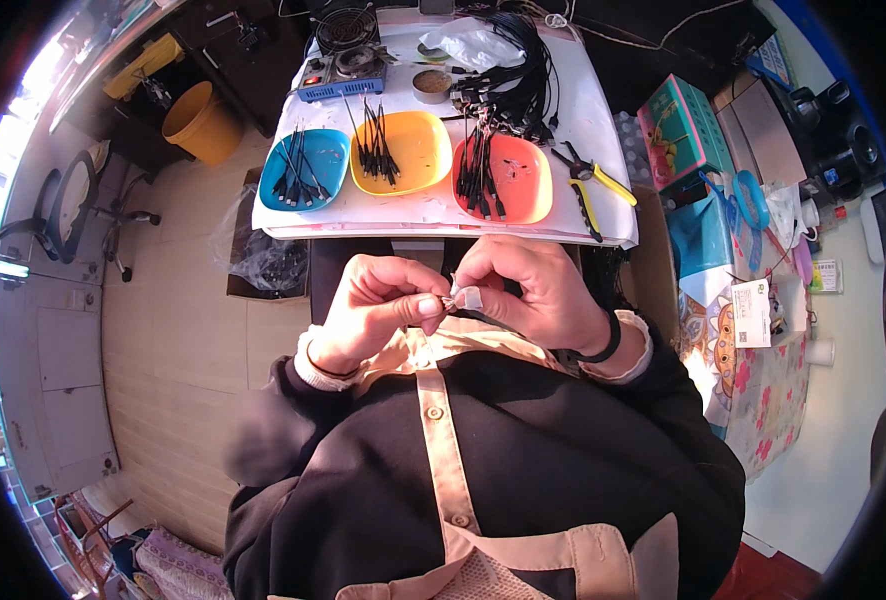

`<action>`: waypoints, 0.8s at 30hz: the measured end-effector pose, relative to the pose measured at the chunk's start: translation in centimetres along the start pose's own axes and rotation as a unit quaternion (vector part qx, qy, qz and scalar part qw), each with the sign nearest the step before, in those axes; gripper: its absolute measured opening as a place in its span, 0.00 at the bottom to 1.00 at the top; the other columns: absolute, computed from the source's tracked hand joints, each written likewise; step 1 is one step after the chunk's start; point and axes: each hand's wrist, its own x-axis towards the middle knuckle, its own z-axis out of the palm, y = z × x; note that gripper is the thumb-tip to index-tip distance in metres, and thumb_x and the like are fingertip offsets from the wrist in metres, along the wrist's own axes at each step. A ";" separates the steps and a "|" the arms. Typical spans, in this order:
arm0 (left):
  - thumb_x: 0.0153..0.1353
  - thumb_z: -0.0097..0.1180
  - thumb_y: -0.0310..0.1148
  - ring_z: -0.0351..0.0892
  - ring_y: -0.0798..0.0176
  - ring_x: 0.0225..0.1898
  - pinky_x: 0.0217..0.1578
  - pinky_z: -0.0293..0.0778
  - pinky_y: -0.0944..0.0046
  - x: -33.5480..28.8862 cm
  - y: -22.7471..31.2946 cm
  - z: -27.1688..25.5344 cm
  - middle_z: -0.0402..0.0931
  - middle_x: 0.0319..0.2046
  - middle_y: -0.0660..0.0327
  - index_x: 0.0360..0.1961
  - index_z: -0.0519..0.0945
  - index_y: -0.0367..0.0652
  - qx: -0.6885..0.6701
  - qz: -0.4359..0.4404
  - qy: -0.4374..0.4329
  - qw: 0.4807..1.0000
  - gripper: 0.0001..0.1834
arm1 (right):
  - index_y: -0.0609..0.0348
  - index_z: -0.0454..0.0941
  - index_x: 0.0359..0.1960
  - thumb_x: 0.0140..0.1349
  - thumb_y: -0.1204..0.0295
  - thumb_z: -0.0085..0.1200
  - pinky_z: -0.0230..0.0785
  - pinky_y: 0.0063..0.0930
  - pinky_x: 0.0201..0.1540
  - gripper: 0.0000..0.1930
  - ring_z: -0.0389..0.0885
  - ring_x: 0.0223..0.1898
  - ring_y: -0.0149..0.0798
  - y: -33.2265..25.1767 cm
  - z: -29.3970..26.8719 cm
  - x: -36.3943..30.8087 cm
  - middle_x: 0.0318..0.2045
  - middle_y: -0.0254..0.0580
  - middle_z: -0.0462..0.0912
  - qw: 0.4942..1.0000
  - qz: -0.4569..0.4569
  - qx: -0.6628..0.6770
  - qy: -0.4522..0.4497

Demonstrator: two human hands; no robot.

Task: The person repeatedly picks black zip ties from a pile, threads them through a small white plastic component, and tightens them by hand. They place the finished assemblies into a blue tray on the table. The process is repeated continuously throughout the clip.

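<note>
My left hand [381,305] and my right hand [531,288] meet in front of my chest, just short of the table's near edge. Both are closed in a pinch, fingertips almost touching, around something small and thin that the fingers mostly hide. A whitish wrap covers the tip of my right thumb. Beyond my hands stand a blue tray [337,165], a yellow tray [426,152] and a coral tray [529,180]. Short black cables with plugs lie in each. Right of the coral tray rest yellow-and-black wire strippers [585,172].
Farther back on the white table [603,120] are a blue heating device [343,88], a round tin [431,86], a plastic bag [473,42] and a heap of black cables [528,75]. An orange bin [203,122] stands left; a green-and-pink box [685,128] stands right.
</note>
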 end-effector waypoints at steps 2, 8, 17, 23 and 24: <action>0.59 0.58 0.19 0.75 0.71 0.27 0.31 0.72 0.71 0.1 0.4 0.1 0.79 0.27 0.57 0.36 0.80 0.29 0.083 0.015 0.010 0.996 0.04 | 0.64 0.75 0.36 0.64 0.73 0.56 0.65 0.19 0.31 0.06 0.73 0.27 0.26 -0.1 -0.1 -0.3 0.26 0.32 0.75 0.996 0.075 0.049 -0.013; 0.55 0.58 0.17 0.78 0.66 0.25 0.27 0.74 0.69 0.7 0.5 -0.2 0.79 0.28 0.55 0.35 0.81 0.33 0.515 0.248 -0.027 0.820 0.06 | 0.63 0.75 0.39 0.69 0.67 0.49 0.61 0.14 0.27 0.10 0.68 0.26 0.20 1.9 -0.2 -0.6 0.26 0.29 0.74 0.819 0.382 0.424 -0.062; 0.60 0.56 0.17 0.76 0.72 0.28 0.31 0.73 0.72 -0.7 -0.6 0.9 0.80 0.29 0.60 0.37 0.81 0.31 0.173 0.075 0.062 0.980 0.05 | 0.61 0.77 0.37 0.52 0.82 0.61 0.71 0.29 0.36 0.11 0.78 0.33 0.41 0.0 0.7 -1.0 0.32 0.42 0.78 0.975 -0.103 -0.190 0.052; 0.60 0.58 0.20 0.75 0.72 0.28 0.30 0.73 0.70 -0.6 -0.4 1.1 0.80 0.27 0.61 0.37 0.80 0.30 0.509 0.220 0.029 0.832 0.05 | 0.63 0.75 0.37 0.64 0.72 0.54 0.64 0.16 0.32 0.06 0.72 0.30 0.20 0.0 0.2 -1.2 0.30 0.27 0.76 0.919 0.290 0.268 -0.018; 0.60 0.58 0.20 0.75 0.72 0.27 0.30 0.73 0.70 -0.6 -0.5 1.0 0.79 0.26 0.62 0.38 0.80 0.30 0.424 0.180 0.037 0.887 0.05 | 0.63 0.75 0.39 0.64 0.70 0.55 0.62 0.15 0.30 0.09 0.70 0.29 0.21 0.2 0.3 -1.1 0.30 0.28 0.76 0.844 0.354 0.403 0.005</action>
